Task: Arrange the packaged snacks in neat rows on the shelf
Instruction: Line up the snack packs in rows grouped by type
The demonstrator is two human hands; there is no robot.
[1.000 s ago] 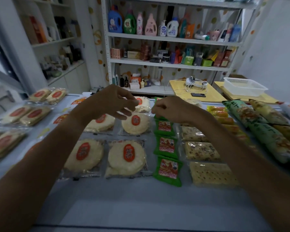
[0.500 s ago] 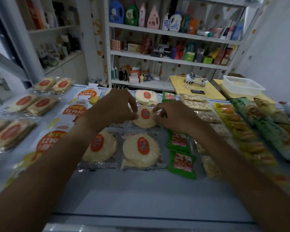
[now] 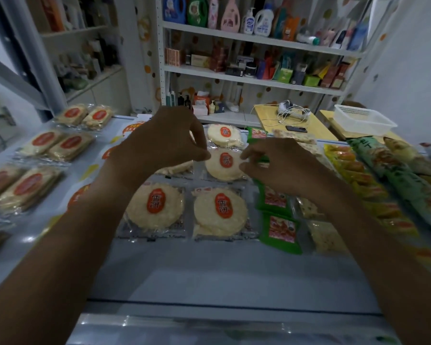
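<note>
Round rice cracker packs with red oval labels lie in two columns on the pale shelf top (image 3: 209, 270). Two sit in front (image 3: 154, 207) (image 3: 219, 210), one at the far end (image 3: 223, 135). Between them lies the middle cracker pack (image 3: 223, 168). My left hand (image 3: 159, 145) pinches its left edge with curled fingers. My right hand (image 3: 279, 168) pinches its right edge. A column of green snack packs (image 3: 281, 230) runs just to the right, partly hidden under my right wrist.
Rectangular cracker packs (image 3: 28, 188) lie in rows on the left. Pale biscuit packs (image 3: 326, 235), yellow-orange packets (image 3: 366, 180) and long green bags (image 3: 408, 185) fill the right. Behind stand a rack of bottles (image 3: 234, 18), a yellow table (image 3: 271, 118) and a white basket (image 3: 363, 120).
Both hands came down from above the far packs to the two sides of the middle round cracker pack. The view has tilted and shifted a little.
</note>
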